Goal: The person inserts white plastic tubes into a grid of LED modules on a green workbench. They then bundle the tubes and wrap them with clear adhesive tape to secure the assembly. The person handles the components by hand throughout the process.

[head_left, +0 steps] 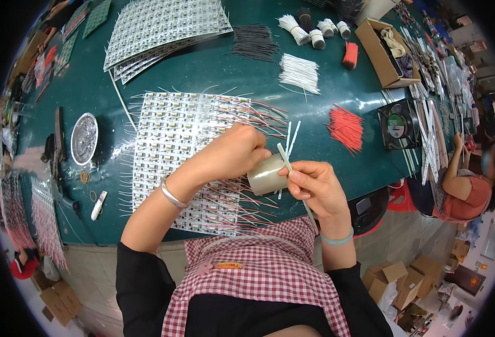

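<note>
A roll of clear tape [266, 175] sits between my two hands, over the right edge of a panel of white circuit boards [169, 135] with red and black wires. My left hand [239, 147] is closed at the roll's upper left; what its fingers pinch is hidden. Between thumb and fingertips, my right hand [317, 185] grips a narrow pale strip [284, 156] that slants across the roll's right side. Thin white strips [293, 137] lie just beyond the roll.
Stacked board panels [163, 33], black wires [254, 42], white wires [299, 73] and red wires [345, 129] lie farther back. A small fan [396, 124] and cardboard box [385, 53] stand right. At left are a round dish [84, 139] and a soldering iron [67, 202]. Another person [466, 191] sits far right.
</note>
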Demonstrator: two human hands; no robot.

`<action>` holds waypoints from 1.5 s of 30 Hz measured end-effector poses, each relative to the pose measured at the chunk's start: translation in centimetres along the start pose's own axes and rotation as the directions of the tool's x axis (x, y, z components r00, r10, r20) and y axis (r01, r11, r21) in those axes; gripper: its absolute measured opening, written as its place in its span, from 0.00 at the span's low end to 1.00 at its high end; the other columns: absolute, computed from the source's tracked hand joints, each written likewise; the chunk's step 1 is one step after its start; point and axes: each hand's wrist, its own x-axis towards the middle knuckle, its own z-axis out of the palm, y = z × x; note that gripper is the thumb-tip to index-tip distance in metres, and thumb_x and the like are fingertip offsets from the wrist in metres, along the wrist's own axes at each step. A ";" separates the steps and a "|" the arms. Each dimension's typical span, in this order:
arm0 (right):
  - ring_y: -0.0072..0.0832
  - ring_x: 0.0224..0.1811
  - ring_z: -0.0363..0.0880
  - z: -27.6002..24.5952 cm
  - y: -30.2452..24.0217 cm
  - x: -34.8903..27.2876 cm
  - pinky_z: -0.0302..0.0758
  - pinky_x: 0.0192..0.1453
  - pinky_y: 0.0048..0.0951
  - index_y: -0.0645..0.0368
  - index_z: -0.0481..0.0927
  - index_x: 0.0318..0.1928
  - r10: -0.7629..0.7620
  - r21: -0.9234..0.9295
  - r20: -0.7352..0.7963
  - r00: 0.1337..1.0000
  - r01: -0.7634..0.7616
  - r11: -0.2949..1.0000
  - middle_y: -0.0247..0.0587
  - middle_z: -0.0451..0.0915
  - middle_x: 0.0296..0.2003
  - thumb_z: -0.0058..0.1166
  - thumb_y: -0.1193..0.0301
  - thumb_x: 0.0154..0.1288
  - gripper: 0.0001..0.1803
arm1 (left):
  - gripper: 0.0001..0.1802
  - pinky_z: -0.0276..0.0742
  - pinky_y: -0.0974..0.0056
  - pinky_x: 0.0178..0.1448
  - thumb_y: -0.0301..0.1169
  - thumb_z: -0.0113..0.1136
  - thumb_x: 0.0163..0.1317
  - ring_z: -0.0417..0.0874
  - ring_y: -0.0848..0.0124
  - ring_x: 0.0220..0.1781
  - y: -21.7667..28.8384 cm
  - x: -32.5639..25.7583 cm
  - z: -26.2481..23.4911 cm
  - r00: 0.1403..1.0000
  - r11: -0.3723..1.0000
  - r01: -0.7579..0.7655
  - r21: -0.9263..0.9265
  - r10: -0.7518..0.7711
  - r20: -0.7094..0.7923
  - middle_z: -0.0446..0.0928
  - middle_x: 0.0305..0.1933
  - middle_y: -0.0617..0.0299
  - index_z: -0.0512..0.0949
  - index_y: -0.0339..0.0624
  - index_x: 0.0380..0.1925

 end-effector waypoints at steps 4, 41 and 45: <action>0.14 0.21 0.64 -0.7 0.2 -0.1 0.57 0.23 0.16 0.71 0.82 0.44 0.012 0.023 -0.010 1.000 -0.012 1.000 0.34 0.74 0.21 0.55 0.75 0.67 0.11 | 0.12 0.73 0.64 0.24 0.32 0.63 0.60 0.79 0.67 0.19 0.5 -0.3 -0.7 0.983 0.967 0.168 -0.193 -0.149 0.111 0.78 0.19 0.52 0.80 0.31 0.26; 0.14 0.21 0.67 -1.1 0.6 0.2 0.57 0.23 0.15 0.69 0.83 0.44 0.023 -0.049 0.011 1.000 -0.022 0.999 0.32 0.75 0.21 0.57 0.73 0.66 0.11 | 0.14 0.77 0.70 0.39 0.24 0.56 0.65 0.81 0.75 0.36 0.5 -1.7 0.8 0.979 0.883 -0.153 -0.443 0.073 -0.193 0.82 0.38 0.58 0.76 0.36 0.50; 0.14 0.22 0.67 -1.5 0.8 0.3 0.57 0.23 0.15 0.69 0.83 0.44 0.019 -0.005 0.019 1.000 -0.019 1.000 0.32 0.75 0.21 0.57 0.72 0.67 0.12 | 0.16 0.79 0.72 0.36 0.23 0.60 0.62 0.84 0.75 0.35 1.5 -2.4 2.0 0.915 0.944 -0.240 -0.227 0.142 -0.379 0.83 0.40 0.56 0.79 0.36 0.50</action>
